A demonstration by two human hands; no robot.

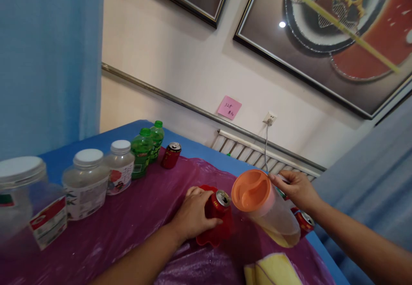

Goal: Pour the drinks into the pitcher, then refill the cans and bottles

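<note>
My left hand [193,214] is wrapped round a red drink can [218,204], whose silver top shows an opened mouth. Beneath the can is a red scalloped tray [208,238], partly hidden by the hand. On the right, my right hand [298,190] grips the handle of a clear plastic pitcher [273,222] with an orange lid. The pitcher leans with its lid toward the can, and some pale liquid shows low inside it. Another red can [304,221] is just behind the pitcher, beside my right wrist.
Several clear jars with white lids, such as the big jar [24,207], line the left side. Two green bottles [141,152] and a red can [171,155] are farther back. A yellow cloth [273,270] lies in front on the purple plastic sheet [128,229]. A radiator [244,152] stands behind.
</note>
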